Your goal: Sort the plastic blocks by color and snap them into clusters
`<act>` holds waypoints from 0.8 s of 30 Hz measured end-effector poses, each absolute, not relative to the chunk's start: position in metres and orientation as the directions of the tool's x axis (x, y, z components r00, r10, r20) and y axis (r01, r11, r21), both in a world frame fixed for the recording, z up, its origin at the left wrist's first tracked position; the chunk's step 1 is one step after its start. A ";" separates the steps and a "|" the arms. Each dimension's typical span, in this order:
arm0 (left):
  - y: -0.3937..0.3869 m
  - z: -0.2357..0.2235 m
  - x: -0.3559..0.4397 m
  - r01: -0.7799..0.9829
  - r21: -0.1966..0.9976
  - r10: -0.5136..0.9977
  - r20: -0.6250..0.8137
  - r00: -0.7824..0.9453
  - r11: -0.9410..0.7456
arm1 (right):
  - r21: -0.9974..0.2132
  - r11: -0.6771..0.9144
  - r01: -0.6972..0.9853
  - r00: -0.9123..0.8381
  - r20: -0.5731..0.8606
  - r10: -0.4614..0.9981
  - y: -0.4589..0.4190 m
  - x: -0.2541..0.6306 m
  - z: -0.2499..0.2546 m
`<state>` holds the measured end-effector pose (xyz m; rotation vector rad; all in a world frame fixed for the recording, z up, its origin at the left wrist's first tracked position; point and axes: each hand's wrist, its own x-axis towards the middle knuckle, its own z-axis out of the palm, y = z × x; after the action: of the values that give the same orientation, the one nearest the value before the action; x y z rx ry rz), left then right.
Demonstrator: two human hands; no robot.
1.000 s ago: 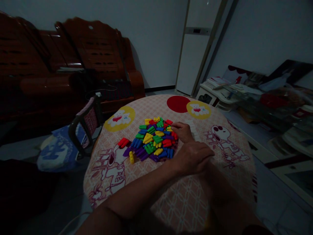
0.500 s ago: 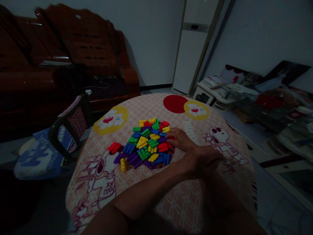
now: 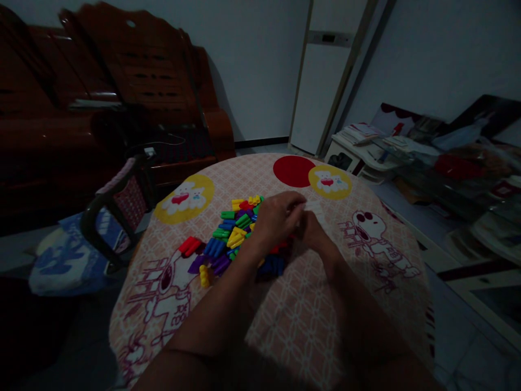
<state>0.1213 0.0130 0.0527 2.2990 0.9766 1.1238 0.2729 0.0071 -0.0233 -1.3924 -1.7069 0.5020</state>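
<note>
While the left hand (image 3: 279, 216) reaches over the right side of the colored plastic pieces (image 3: 237, 237), at mid-frame, its curled fingers meet or nearly meet those of the right hand (image 3: 311, 230). Whether either hand pinches anything cannot be told in the dim light. White pieces (image 3: 316, 210) lie just beyond the right hand on the round table (image 3: 301, 320).

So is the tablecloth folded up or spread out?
Spread out: the tablecloth lies flat, its printed figures in view left and right.
</note>
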 end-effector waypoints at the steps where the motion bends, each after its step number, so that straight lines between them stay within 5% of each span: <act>1: 0.024 0.052 0.110 0.514 0.605 0.794 0.470 0.386 -0.608 | -0.773 0.291 0.563 -0.013 0.344 0.939 0.008 0.281 -0.018; 6: 0.069 0.036 0.054 0.874 0.421 0.968 0.161 0.192 -0.243 | -0.793 0.170 0.585 0.203 0.345 0.916 0.006 0.337 -0.001; 12: 0.083 0.013 0.034 0.940 0.284 0.980 -0.004 0.198 -0.188 | -0.396 -0.079 0.915 0.253 0.407 0.878 0.003 0.363 -0.015; 15: 0.084 0.010 0.037 0.938 0.295 0.980 -0.026 0.197 -0.180 | -0.314 -0.093 0.945 0.214 0.379 0.900 0.007 0.357 -0.029; 24: 0.085 0.005 0.043 0.915 0.353 0.977 -0.006 0.213 -0.198 | -0.445 0.076 0.892 0.142 0.436 0.889 0.012 0.363 -0.030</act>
<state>0.0432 0.0847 0.0046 2.2112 1.7823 0.3182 0.3630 0.0124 -0.0304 -1.7782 -1.7133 -0.0075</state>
